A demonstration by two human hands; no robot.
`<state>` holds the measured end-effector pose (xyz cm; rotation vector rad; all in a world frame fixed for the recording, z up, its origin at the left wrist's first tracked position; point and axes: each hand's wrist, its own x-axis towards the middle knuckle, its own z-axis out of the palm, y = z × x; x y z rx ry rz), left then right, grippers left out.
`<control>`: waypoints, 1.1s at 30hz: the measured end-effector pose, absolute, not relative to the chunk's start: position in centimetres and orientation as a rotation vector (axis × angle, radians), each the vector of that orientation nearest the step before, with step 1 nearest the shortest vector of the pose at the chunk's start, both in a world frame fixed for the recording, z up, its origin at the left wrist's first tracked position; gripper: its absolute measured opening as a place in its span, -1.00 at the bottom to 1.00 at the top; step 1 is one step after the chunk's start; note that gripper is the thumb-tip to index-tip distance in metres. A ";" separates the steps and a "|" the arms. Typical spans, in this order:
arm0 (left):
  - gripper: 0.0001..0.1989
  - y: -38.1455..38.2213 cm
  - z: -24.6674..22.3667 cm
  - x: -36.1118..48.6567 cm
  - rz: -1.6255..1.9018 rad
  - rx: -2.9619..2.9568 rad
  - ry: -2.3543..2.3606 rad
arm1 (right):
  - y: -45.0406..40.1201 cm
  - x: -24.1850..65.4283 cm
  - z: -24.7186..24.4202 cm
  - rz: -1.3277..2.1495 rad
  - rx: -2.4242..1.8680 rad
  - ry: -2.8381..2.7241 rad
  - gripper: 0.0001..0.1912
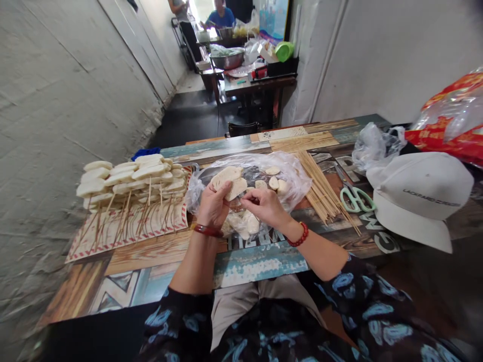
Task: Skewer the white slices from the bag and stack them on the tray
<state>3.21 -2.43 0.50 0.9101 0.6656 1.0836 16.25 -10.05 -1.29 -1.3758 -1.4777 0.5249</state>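
My left hand (214, 205) holds pale, flat oval slices (227, 176) between thumb and fingers. Just to its right, my right hand (266, 205) has its fingertips pinched together near the slices; whatever they hold is too small to make out. Under both hands lies a clear plastic bag (294, 171) with more pale pieces (272, 171) on it. On the left, a stack of skewered pale slices (132, 176) rests on a red-and-white paper (128, 231), with the sticks pointing towards me. Loose wooden skewers (320, 188) lie in a bundle to the right of the bag.
Green-handled scissors (356, 199) lie right of the skewers, beside a white cap (418, 191). A crumpled plastic bag (375, 146) and a red package (449, 120) sit behind. Farther back, a second table (241, 88) holds a metal bowl (228, 60); people are beyond it.
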 end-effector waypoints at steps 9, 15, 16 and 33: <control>-0.47 -2.5 0.7 2.9 1.017 0.954 0.558 | -9.6 17.9 -0.3 0.746 -1.218 -1.348 -0.82; -0.57 -2.3 0.0 3.7 0.991 1.167 0.789 | -10.2 23.3 2.0 0.570 -1.137 -0.967 -0.77; -0.60 -2.4 0.0 4.4 0.968 1.294 0.808 | -10.3 24.1 2.3 0.508 -1.128 -0.924 -0.77; -0.89 -1.1 -1.3 14.3 0.307 2.691 0.536 | -10.4 25.5 2.5 0.467 -1.032 -0.874 -0.73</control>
